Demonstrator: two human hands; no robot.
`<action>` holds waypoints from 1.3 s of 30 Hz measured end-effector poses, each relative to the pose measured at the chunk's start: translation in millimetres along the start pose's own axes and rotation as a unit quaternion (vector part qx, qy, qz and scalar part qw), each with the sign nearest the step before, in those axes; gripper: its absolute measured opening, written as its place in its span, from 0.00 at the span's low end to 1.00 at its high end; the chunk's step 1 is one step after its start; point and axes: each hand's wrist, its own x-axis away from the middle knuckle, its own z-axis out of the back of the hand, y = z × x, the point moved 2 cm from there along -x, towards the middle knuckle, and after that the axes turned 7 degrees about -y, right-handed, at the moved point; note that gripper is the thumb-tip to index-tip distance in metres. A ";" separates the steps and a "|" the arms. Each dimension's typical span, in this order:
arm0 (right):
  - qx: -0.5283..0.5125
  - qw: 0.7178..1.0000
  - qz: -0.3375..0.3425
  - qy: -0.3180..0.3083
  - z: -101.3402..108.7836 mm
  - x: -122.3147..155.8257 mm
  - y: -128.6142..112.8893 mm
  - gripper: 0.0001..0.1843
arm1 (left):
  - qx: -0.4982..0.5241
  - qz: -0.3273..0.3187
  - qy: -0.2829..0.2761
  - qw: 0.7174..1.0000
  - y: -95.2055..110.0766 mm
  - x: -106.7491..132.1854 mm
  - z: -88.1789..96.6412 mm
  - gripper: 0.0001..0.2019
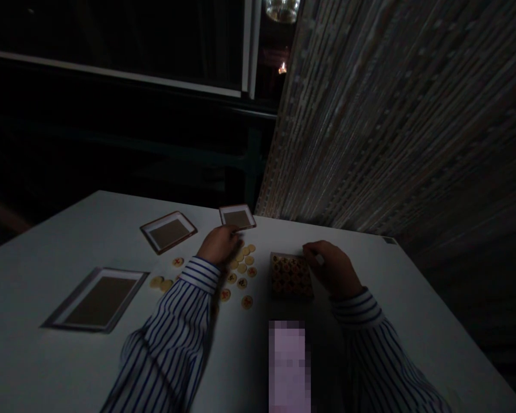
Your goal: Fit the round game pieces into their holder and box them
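Round xiangqi pieces (242, 268), pale and wooden-looking, lie scattered on the white table; some show red or dark characters. Over their far end is my left hand (219, 244), its fingers curled together and partly hidden, so what they hold cannot be made out. To the right stands a small box (272, 292) filled with rows of pieces (291, 275). My right hand (333, 267) is at the box's far right corner, thumb and fingers bent in a pinch; any object between them is hidden.
Three shallow tray-like lids or frames lie on the table (413, 298): a large one (97, 301) at left, a red-edged one (168, 231) behind it, and another (237, 217) at the far edge. A blurred pinkish block (288, 367) is at the near edge. A string curtain (370, 115) hangs behind.
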 end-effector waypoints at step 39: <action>0.031 0.996 0.037 -0.080 -20.2 -68.1 -17.2 0.14 | -0.062 -0.007 -0.064 0.996 0.9 -12.1 -28.8 0.11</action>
